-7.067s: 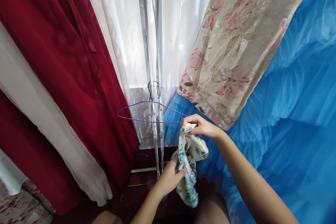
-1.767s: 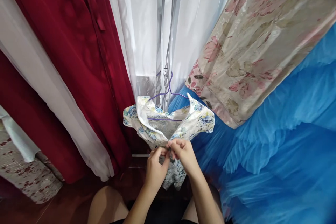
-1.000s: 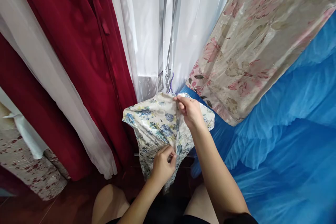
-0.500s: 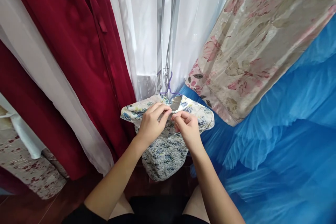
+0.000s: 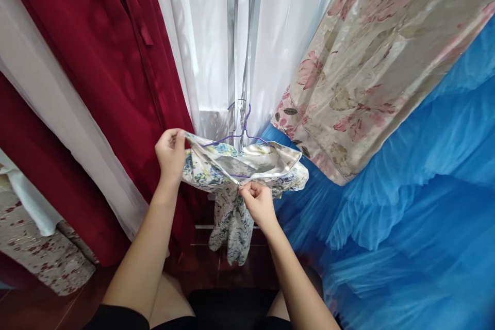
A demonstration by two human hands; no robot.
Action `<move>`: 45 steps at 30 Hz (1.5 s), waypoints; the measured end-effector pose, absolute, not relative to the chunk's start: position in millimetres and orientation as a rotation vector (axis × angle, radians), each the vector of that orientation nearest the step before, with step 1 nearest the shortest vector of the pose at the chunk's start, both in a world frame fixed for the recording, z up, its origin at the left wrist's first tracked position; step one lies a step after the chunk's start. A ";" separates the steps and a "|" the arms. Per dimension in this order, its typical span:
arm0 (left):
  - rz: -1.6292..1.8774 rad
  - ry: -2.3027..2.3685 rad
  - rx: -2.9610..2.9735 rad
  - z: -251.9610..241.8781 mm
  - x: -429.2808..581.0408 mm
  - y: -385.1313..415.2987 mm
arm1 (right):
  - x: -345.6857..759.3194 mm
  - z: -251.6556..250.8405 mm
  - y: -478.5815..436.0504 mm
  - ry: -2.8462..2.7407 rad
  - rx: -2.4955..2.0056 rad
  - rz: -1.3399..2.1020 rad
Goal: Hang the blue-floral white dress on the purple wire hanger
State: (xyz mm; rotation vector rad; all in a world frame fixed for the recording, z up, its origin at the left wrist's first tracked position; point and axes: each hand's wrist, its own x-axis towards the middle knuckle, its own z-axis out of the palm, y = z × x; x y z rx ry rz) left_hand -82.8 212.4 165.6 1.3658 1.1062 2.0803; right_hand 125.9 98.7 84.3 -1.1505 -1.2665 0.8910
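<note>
Small floral garment (image 5: 227,206) at lower centre of the frame, draped on a purple hanger (image 5: 245,133), shoulders spread to either side, lower part bunched and hanging above the dark red floor (image 5: 201,268). Hanger hook is up at the stand (image 5: 231,41), in front of the white curtain (image 5: 209,72); exact hook contact too small to tell

Left hand (image 5: 170,153), left of centre: grip closed, fingers curled over the edge of the neck opening, pulling it out toward the left of the frame

Right hand (image 5: 258,202), lower centre: grip pinched tight, thumb against fingertips, on the bottom point of the same opening. Whatever fastener is there is hidden or too small to read

Opening is gaping: lining and the hanger's lower bar show through it

Step in hand, my read: handling the front opening, one edge held taut against a fixed point at the base. Next move calls for keeping the right pinch firm, easing the left-side tension and lining up both edges without dragging a shoulder off the hanger. Fabric looks thin and slack, so it'd likely bunch if pulled one-sided
</note>
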 end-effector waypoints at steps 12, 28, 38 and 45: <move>1.389 1.000 0.325 7.6 -46.1 168.0 | 135.3 18.7 51.9 -0.492 -1.056 0.885; 1.032 0.711 1.456 53.9 40.9 63.6 | 172.7 20.8 13.7 -0.748 -1.002 1.403; 0.742 0.823 1.867 49.5 -42.0 57.7 | 164.7 66.2 16.9 -1.284 -0.645 2.023; 0.464 0.841 2.156 34.2 -84.5 87.0 | 203.3 116.6 35.1 -1.597 -0.979 1.762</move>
